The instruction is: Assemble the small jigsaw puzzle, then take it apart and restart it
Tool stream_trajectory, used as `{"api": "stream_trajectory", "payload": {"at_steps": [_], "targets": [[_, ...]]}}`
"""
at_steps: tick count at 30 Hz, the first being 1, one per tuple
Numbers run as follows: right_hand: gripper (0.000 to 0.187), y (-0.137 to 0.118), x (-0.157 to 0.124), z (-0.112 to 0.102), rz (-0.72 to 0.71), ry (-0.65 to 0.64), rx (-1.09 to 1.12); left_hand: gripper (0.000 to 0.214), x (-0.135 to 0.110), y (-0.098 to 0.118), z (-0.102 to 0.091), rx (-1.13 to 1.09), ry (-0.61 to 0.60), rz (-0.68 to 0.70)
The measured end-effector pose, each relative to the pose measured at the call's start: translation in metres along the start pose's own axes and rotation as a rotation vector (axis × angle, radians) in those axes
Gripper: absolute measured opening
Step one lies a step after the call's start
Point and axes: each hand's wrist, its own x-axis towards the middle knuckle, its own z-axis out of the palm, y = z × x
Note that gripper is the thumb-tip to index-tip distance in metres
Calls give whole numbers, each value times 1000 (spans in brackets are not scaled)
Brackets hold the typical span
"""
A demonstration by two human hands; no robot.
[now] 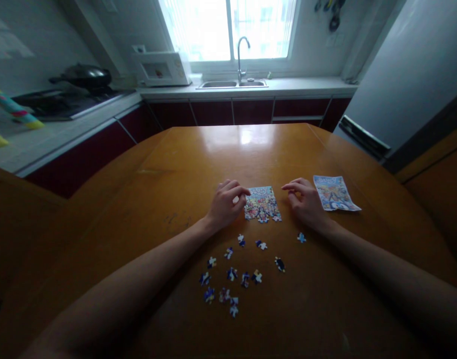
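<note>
Multicoloured, the part-built jigsaw (pixel 264 205) lies between the hands (pixel 226 204) (pixel 306 203), nearer the left.

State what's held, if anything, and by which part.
Nothing visibly held: the left hand is at the left edge of the puzzle, the right hand apart.

Bare hands for us here, both of them! We start with the left hand (pixel 228 203), slim-fingered, running back into a narrow left wrist (pixel 206 227). From there we follow the left forearm (pixel 149 271), smooth in outline, broadening steadily toward the bottom of our view. Over to the right hand (pixel 305 200), similar in build, and we find the right forearm (pixel 385 262) bare too, widening all the way. Fingernails? Too small for us to make out!
</note>
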Motion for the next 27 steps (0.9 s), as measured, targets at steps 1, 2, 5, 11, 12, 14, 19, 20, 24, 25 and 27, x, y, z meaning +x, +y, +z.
{"api": "stream_trajectory", "payload": {"at_steps": [1,2,5,11,12,14,19,20,24,25,27], "targets": [[20,0,0,0,2,1,1,22,0,-1,1,-6,1,-4],[20,0,0,0,2,-1,0,22,0,-1,1,-11,1,-9],[19,-3,0,-1,-7,-7,-8,23,1,-4,2,-34,6,-23],[19,-8,1,-3,-67,-2,-65,20,2,-9,5,-98,41,-70],[18,-11,1,-4,-81,1,-75,20,2,-10,6,-103,44,-78],[18,-20,2,-6,-120,-2,-84,20,2,-11,7,-103,47,-89],[13,-66,-5,-12,-249,-194,-27,20,2,-12,9,-87,51,-105],[13,-77,-8,-12,-274,-256,-14,19,2,-12,9,-87,51,-108],[13,-111,-28,-7,-363,-455,22,19,2,-11,10,-93,62,-107],[14,-116,-34,-6,-373,-499,23,19,2,-11,10,-95,66,-101],[13,-125,-48,-3,-374,-572,13,19,2,-11,11,-98,74,-88]]}}
